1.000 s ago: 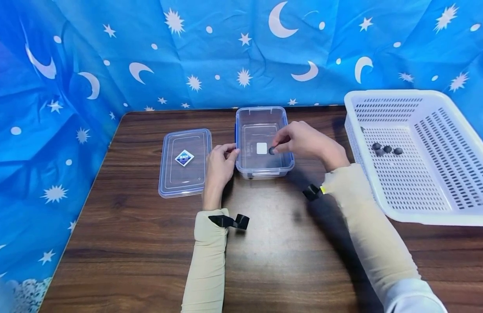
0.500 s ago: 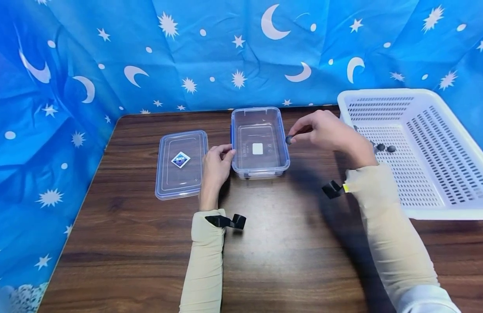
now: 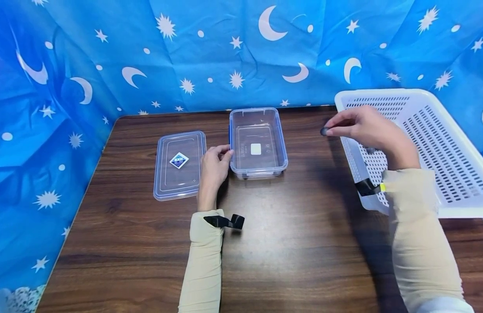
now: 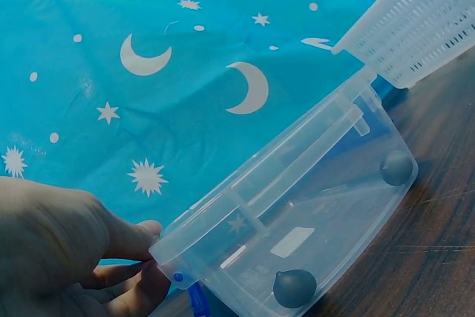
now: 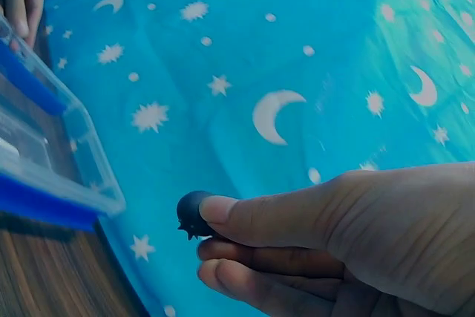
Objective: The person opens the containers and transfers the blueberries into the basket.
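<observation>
My right hand (image 3: 376, 130) pinches a blueberry (image 3: 324, 131) between thumb and fingertips, just left of the basket's near rim. In the right wrist view, the blueberry (image 5: 194, 213) shows its small jagged crown. With its fingertips, my left hand (image 3: 215, 167) holds the left edge of a clear plastic food container (image 3: 278, 169) that stands lidless. Through the container's clear wall, the left wrist view shows a dark round berry (image 4: 295, 289) and another berry (image 4: 395, 168), each near a corner.
The clear lid (image 3: 167, 184) with a blue-and-white sticker lies left of the container. A white perforated basket (image 3: 452, 208) stands at right, a dark berry (image 3: 370, 150) partly visible inside it. Blue patterned cloth (image 3: 218, 52) hangs behind the wooden table (image 3: 284, 252).
My right hand has moved from inside the container out to the right, up to the basket, still pinching the blueberry. The left hand stays at the container's edge; the view shifts slightly.
</observation>
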A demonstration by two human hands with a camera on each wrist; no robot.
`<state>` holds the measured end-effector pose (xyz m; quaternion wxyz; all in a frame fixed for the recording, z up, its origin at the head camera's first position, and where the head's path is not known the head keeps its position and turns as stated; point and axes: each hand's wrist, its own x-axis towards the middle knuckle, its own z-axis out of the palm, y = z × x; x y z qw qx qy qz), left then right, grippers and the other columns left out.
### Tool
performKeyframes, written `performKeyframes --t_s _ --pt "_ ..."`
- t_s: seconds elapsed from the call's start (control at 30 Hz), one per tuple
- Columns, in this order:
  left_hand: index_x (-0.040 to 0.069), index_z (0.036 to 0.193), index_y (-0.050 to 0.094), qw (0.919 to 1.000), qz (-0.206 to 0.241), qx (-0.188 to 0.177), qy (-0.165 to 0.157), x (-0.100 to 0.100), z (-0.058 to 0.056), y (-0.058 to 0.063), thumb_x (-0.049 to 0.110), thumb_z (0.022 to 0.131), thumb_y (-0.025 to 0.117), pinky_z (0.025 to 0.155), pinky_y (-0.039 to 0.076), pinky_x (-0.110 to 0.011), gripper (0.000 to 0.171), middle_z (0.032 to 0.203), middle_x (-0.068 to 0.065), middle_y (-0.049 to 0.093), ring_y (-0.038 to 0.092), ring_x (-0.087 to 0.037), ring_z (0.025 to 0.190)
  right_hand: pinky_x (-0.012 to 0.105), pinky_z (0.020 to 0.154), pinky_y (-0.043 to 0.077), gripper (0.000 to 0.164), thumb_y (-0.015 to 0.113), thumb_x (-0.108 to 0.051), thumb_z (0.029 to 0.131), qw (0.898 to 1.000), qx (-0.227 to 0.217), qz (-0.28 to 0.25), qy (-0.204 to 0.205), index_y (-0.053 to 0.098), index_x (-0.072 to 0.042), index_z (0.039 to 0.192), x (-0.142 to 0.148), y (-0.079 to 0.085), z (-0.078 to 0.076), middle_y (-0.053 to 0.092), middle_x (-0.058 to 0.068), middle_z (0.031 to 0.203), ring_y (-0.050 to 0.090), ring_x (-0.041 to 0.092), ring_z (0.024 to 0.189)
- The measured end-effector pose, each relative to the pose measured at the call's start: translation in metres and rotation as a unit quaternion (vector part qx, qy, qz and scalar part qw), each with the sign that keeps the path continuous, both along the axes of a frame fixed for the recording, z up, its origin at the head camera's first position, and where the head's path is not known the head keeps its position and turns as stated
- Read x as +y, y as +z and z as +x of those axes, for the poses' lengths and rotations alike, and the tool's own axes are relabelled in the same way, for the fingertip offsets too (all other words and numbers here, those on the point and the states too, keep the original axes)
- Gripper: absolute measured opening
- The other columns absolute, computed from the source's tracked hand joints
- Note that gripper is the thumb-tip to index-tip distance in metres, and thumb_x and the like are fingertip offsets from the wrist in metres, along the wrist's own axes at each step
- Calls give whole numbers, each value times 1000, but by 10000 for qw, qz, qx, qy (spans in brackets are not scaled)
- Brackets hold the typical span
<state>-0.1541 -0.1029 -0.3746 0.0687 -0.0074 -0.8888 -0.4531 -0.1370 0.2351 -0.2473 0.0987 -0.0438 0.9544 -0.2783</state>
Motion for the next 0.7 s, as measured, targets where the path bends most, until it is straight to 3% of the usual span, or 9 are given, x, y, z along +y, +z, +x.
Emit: performKeyframes --t_s 0.2,0.4,0.7 --pt "4 112 70 10000 30 3 12 0 0 0 20 92 63 78 50 -35 26 99 -14 66 63 -25 87 27 63 45 40 65 -41 89 9990 83 114 -420 68 -12 116 31 -6 9 65 15 114 54 23 88" --pt "4 112 70 10000 52 8 7 0 1 0 19 92 63 77 49 -36 25 98 -14 66 63 -25 86 29 59 42 42 64 -41 90 9977 69 153 -650 67 -11 119 57 -15 16 64 17 115 53 20 80" --pt "5 113 69 9999 43 -104 10 0 1 1 20 93 63 78 49 -35 26 100 -14 66 63 -24 88 39 73 42 35 60 -25 94 9954 -333 284 -849 65 2 116 86 -31 18 64 26 110 55 33 93"
